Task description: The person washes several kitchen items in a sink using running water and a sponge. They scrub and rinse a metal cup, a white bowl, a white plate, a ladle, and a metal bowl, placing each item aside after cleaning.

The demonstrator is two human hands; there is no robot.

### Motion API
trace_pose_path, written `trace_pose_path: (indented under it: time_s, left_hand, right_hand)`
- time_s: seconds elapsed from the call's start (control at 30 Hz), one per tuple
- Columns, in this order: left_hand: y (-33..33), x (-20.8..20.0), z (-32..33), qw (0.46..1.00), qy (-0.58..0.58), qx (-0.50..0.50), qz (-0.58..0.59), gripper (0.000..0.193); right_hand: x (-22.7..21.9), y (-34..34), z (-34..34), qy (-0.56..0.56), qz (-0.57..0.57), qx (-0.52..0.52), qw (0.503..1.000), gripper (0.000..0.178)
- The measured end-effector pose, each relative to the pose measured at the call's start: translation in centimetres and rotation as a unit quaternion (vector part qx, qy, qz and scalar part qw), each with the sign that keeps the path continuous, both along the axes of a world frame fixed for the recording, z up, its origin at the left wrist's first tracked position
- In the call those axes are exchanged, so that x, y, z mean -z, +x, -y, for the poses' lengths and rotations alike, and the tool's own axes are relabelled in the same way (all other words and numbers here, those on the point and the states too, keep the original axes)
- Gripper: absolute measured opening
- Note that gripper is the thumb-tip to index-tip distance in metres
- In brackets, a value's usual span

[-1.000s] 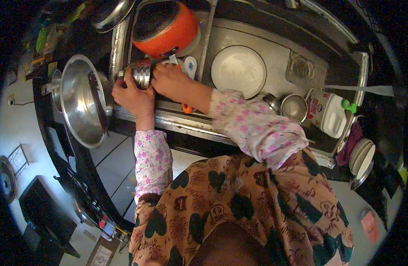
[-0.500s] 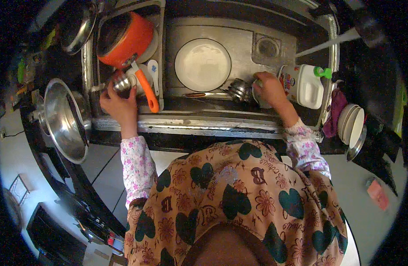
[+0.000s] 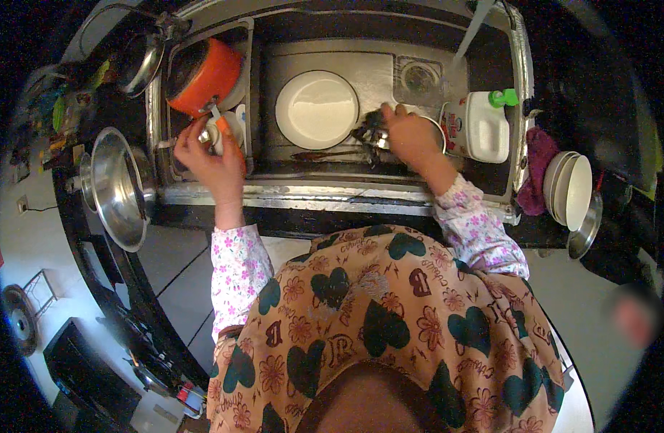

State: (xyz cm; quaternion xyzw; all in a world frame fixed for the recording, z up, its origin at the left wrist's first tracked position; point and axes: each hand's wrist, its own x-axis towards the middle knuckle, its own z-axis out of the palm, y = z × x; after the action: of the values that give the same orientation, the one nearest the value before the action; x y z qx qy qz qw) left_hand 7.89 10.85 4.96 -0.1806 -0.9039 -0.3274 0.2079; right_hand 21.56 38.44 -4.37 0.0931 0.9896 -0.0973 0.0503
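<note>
At the left end of the sink, my left hand [image 3: 213, 159] has its thumb and fingers apart beside the handle of an orange saucepan [image 3: 213, 76]. A small shiny metal piece [image 3: 204, 136] shows between its fingers, mostly hidden by the hand. My right hand [image 3: 413, 141] closes on a shiny metal bundle with dark parts [image 3: 374, 137], whose exact kind I cannot make out. Just behind that hand is a round pale-rimmed bowl [image 3: 437, 130], partly covered. A cream plate with a dark rim [image 3: 317, 108] lies between my hands.
A white jug with a green cap [image 3: 483, 126] lies right in the sink [image 3: 332, 54]. A long-handled utensil [image 3: 321, 154] lies below the plate. Steel basins [image 3: 119, 191] stand left outside; a purple cloth [image 3: 540, 169] and stacked bowls [image 3: 574, 189] are on the right.
My right hand has moved left from the round bowl onto the shiny metal bundle. My left hand has loosened around the ribbed metal piece, its fingers now spread near the saucepan handle. The view has shifted slightly.
</note>
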Motion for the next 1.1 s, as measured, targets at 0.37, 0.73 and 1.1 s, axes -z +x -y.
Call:
trace_pose_path:
  time_s: [0.37, 0.73, 1.1]
  left_hand:
    - [5.3, 0.8, -13.1, 0.941, -0.139, 0.307, 0.014, 0.041]
    - [4.6, 3.5, -24.8, 0.888, -0.196, 0.369, 0.19, 0.024]
    - [4.6, 2.9, -30.9, 0.681, 0.199, 0.293, 0.641, 0.033]
  right_hand:
    - [-1.7, 1.7, -8.6, -0.683, -0.103, 0.397, 0.604, 0.033]
    - [-3.6, 4.4, -9.0, -0.763, -0.13, 0.384, 0.503, 0.041]
    - [6.7, 6.0, -5.0, -0.059, 0.222, -0.122, 0.966, 0.019]
